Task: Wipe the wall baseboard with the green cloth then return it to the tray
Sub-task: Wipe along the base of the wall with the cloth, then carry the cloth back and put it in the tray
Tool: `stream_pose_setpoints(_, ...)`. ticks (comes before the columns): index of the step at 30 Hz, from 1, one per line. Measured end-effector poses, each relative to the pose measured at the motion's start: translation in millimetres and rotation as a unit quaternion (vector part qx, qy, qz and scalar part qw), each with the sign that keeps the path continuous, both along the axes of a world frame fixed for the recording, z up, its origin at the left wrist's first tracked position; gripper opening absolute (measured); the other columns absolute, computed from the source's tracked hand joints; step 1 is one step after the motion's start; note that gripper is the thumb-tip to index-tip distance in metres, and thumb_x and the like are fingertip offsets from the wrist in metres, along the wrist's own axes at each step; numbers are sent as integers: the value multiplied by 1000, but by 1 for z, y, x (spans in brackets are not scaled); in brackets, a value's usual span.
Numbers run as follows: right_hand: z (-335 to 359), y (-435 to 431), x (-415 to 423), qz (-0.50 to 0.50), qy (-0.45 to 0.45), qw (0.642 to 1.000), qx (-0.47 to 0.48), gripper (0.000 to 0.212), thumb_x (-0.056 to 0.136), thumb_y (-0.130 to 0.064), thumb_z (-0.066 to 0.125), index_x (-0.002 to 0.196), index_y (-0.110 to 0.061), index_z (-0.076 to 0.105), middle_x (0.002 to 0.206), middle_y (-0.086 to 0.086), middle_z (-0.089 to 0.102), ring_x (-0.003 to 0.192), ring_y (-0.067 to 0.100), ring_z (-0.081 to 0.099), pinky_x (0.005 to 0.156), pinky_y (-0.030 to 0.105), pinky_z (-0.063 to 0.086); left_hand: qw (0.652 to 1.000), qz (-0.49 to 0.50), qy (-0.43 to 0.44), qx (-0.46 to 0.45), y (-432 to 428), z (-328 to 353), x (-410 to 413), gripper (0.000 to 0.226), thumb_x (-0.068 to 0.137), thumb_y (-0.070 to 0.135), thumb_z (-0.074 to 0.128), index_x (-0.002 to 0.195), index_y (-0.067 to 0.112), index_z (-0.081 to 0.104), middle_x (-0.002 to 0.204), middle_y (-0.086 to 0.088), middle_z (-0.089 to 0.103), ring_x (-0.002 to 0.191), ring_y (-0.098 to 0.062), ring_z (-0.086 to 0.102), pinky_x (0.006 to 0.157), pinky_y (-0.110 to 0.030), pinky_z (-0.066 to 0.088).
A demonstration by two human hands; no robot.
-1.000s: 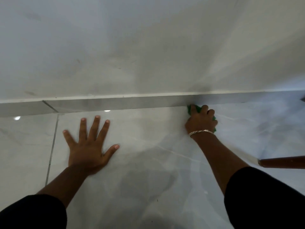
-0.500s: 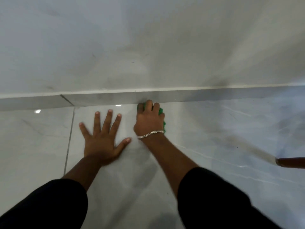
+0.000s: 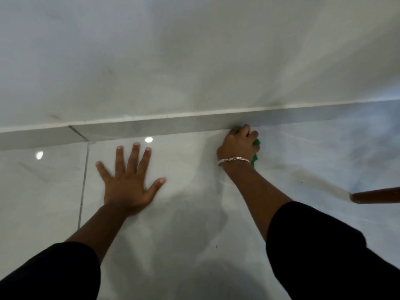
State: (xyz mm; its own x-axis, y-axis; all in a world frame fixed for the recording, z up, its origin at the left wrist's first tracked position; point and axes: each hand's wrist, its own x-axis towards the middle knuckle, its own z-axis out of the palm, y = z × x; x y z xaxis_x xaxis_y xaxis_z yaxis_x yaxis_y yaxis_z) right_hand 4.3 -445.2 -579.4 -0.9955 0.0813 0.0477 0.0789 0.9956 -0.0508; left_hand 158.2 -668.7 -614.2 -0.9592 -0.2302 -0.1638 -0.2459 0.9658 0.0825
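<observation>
A grey baseboard [image 3: 151, 128] runs across the foot of the white wall, slanting slightly up to the right. My right hand [image 3: 238, 146], with a silver bracelet on its wrist, is closed on the green cloth [image 3: 256, 145] and presses it against the baseboard's lower edge where it meets the floor. Only small bits of the cloth show by the fingers and wrist. My left hand [image 3: 127, 182] lies flat on the glossy floor tile, fingers spread, holding nothing. No tray is in view.
The white wall [image 3: 194, 50] fills the upper half. Pale glossy floor tiles [image 3: 194, 213] with a grout line [image 3: 83, 185] lie below. A brown wooden leg or handle [image 3: 376, 194] sticks in from the right edge, near the floor.
Half a second ago my right hand with the cloth was beside my left hand; it has since slid back to the right along the baseboard. My left hand stays planted.
</observation>
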Motion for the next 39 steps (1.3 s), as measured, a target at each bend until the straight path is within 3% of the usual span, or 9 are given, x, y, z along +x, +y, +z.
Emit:
stream_pose_setpoints(7, 4, -97, 49, 166, -40, 985, -28, 38, 81, -10, 55, 117, 2, 56, 123, 20, 48, 113, 40, 47, 83, 48, 48, 999, 17, -31, 11, -3, 1, -4, 83, 80, 81, 6, 150, 43, -14, 161, 11, -23, 150, -26, -21, 110, -71, -10)
stream_pose_setpoints(11, 28, -48, 31, 234, -148, 941, -194, 40, 84, -10, 56, 123, -14, 61, 131, 16, 45, 120, 37, 40, 97, 45, 46, 968, 138, -59, 202, 20, 40, -22, 69, 94, 64, 14, 155, 31, 10, 167, 2, -4, 152, -26, -7, 117, -61, -3)
stream_pose_setpoints(12, 38, -39, 38, 237, -150, 926, -253, 43, 86, -9, 57, 128, -16, 59, 130, 17, 48, 120, 37, 41, 100, 43, 45, 925, 188, -38, 328, 32, 60, -27, 70, 95, 62, 17, 153, 24, 24, 166, -4, 13, 151, -27, 9, 118, -55, 5)
stream_pose_setpoints(14, 63, -29, 64, 250, -131, 894, -347, 52, 87, -10, 61, 139, -15, 52, 128, 18, 52, 121, 35, 43, 104, 38, 40, 761, 261, -16, 594, 59, 99, -29, 74, 93, 67, 22, 143, 18, 46, 149, -11, 47, 133, -27, 46, 110, -48, 30)
stream_pose_setpoints(16, 99, -21, 92, 243, -136, 875, -397, 61, 85, -11, 66, 143, -13, 46, 130, 16, 55, 123, 31, 44, 105, 34, 36, 626, 301, -30, 719, 80, 140, -22, 71, 90, 69, 30, 129, 17, 60, 125, -13, 66, 110, -28, 64, 90, -46, 52)
stream_pose_setpoints(23, 283, 27, 140, 25, -150, 806, -573, 60, 80, -3, 59, 139, -14, 49, 140, 5, 54, 128, 18, 48, 112, 39, 40, 532, 315, -48, 784, 114, 306, 14, 37, 91, 24, 60, 123, 7, 62, 120, -17, 71, 103, -32, 71, 71, -44, 61)
stream_pose_setpoints(31, 545, 118, 168, -78, -208, 772, -595, 27, 70, -6, 82, 88, -22, 70, 88, 2, 75, 86, 24, 72, 69, 29, 59, 540, 259, -101, 794, 175, 571, 36, 37, 87, 20, 63, 119, 2, 63, 117, -18, 72, 108, -36, 68, 78, -46, 61)
stream_pose_setpoints(34, 642, 153, 177, -108, -195, 773, -594, 36, 67, -3, 84, 99, -8, 69, 96, 12, 75, 87, 28, 72, 75, 38, 62, 588, 263, -111, 757, 207, 662, 39, 32, 86, 18, 68, 116, 5, 66, 114, -14, 74, 108, -33, 67, 77, -46, 60)
stream_pose_setpoints(39, 756, 219, 190, -154, -147, 743, -634, 43, 66, 2, 86, 104, 0, 65, 96, 14, 72, 80, 27, 70, 51, 23, 57, 651, 227, -88, 719, 270, 779, 43, 22, 84, 8, 71, 106, 6, 69, 103, -12, 75, 93, -30, 72, 64, -39, 61)
